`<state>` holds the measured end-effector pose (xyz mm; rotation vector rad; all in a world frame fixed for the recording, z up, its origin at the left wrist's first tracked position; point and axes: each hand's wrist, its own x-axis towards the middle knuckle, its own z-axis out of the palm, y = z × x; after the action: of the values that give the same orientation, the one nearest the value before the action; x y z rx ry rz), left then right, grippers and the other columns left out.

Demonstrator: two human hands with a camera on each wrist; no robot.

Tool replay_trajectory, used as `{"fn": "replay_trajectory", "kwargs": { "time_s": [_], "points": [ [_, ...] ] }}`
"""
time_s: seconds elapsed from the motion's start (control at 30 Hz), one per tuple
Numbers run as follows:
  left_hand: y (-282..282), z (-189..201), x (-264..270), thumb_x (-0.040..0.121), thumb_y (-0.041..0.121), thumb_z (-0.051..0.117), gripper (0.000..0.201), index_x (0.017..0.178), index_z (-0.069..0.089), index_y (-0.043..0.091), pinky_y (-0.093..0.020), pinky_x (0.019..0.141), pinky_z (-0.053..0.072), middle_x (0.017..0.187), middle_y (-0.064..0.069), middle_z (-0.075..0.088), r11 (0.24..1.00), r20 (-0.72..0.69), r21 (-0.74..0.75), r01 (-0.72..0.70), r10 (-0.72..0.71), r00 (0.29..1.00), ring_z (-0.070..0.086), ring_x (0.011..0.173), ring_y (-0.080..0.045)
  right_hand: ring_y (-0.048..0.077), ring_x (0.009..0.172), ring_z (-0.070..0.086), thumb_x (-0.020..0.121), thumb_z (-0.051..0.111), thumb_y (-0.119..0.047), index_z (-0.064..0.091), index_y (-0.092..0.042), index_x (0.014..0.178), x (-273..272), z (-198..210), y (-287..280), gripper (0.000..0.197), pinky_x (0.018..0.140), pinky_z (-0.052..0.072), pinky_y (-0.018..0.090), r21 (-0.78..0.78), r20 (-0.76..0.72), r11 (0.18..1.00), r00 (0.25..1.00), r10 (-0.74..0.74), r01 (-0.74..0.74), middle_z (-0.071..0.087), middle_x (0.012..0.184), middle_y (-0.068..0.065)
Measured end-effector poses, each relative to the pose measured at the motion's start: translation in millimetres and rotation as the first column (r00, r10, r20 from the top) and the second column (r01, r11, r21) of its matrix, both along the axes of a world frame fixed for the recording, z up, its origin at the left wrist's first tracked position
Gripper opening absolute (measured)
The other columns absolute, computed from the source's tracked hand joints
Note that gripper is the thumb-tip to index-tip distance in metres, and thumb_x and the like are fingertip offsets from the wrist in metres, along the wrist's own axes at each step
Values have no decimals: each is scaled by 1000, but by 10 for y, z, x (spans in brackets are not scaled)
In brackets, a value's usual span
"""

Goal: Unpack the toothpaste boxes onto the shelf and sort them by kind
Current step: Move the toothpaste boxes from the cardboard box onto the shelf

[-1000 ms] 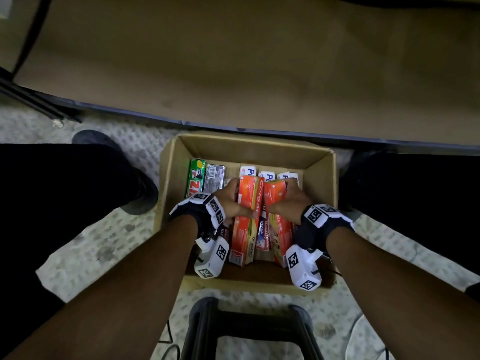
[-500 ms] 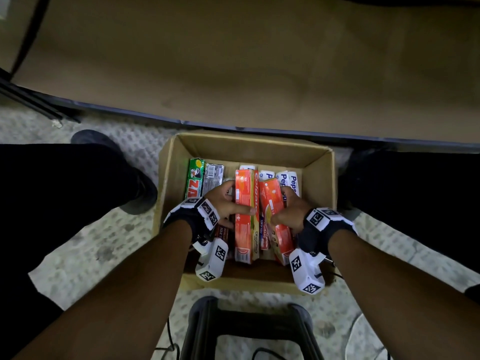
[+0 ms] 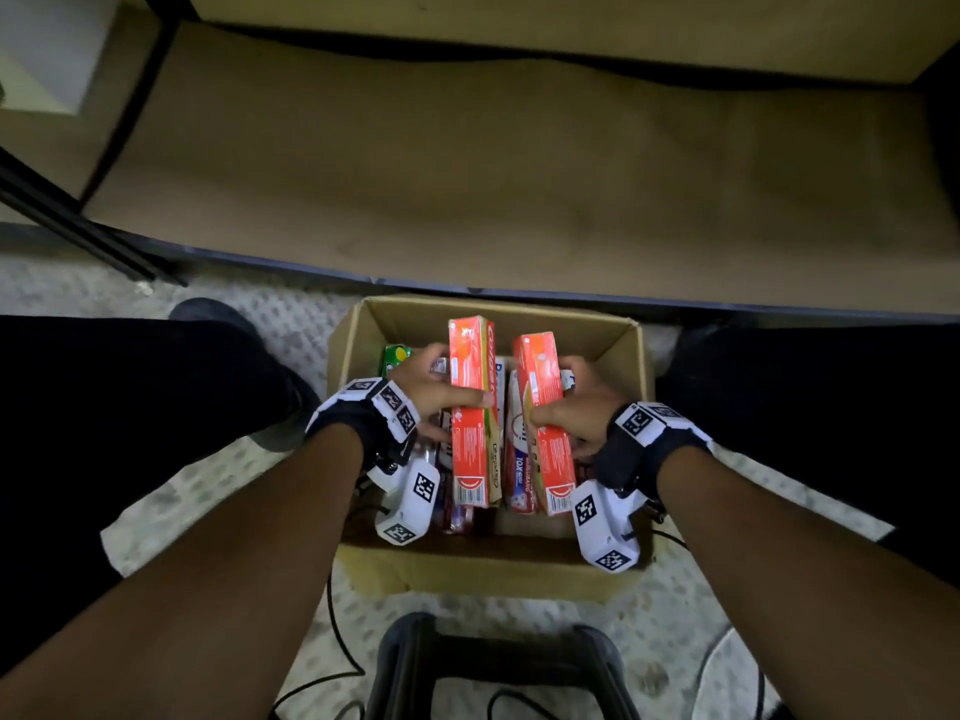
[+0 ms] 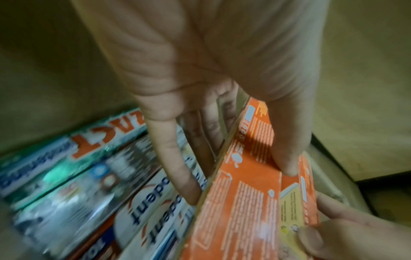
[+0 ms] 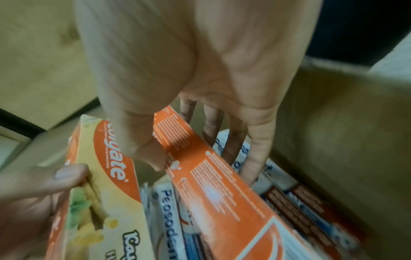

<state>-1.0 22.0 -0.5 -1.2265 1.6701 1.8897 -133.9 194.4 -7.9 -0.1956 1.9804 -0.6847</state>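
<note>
Toothpaste boxes fill a cardboard carton (image 3: 636, 366) that sits on the speckled floor (image 3: 171, 511) between our two dark trouser legs, just in front of the brown shelf (image 3: 519, 163). At the far left of the carton a green box (image 3: 396, 356) lies flat, its red lettering blurred in the left wrist view, with a pale silver-blue box (image 4: 73, 193) beside it and a white box (image 4: 151, 209) printed with blue letters next to that. Our left hand (image 3: 431, 394) grips an orange box (image 3: 471, 413), thumb across its top face and fingers (image 4: 177, 158) curled down its left side, and holds it above the packed row, its far end tipped up. Just beside it, our right hand (image 3: 576, 407) grips a second orange box (image 3: 543, 418) the same way, thumb on the left edge and fingers (image 5: 258, 151) down the right side, this box also raised with its far end up. The two orange boxes run side by side, close together; we cannot tell whether they touch. Beneath the right hand lie more white and blue boxes (image 5: 169, 209) and a dark red one (image 5: 295, 202), against the carton's right wall. A black stool frame (image 3: 493, 662) stands at the near edge, with thin cables (image 3: 332, 615) on the floor.
</note>
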Motion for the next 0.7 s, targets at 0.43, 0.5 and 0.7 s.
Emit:
{"fn": "replay_trajectory", "kwargs": {
  "time_s": [0.43, 0.5, 0.7],
  "points": [
    [-54, 1163, 107, 66, 23, 89, 78, 130, 46, 25, -53, 72, 60, 113, -4, 70, 975, -199, -221, 37, -83, 976, 72, 94, -24, 25, 89, 70, 69, 74, -24, 34, -30, 141, -2, 1182, 40, 82, 80, 59, 44, -153, -156, 988, 986, -61, 37, 67, 105, 2],
    [-31, 1381, 124, 65, 25, 89, 78, 130, 46, 26, -53, 71, 60, 113, -4, 70, 960, -226, -276, 35, -100, 969, 72, 94, -25, 25, 87, 70, 59, 74, -31, 36, -32, 139, 23, 1370, 57, 88, 80, 59, 46, -176, -210, 984, 976, -66, 29, 69, 103, 2],
    [85, 2064, 211, 67, 35, 87, 73, 126, 46, 26, -42, 75, 61, 110, -1, 71, 890, -322, -456, 11, -177, 930, 72, 91, -21, 22, 95, 68, 56, 75, -40, 39, -33, 139, 138, 2038, 181, 91, 84, 57, 45, -299, -294, 954, 951, -96, 4, 67, 111, -1]
  ]
}}
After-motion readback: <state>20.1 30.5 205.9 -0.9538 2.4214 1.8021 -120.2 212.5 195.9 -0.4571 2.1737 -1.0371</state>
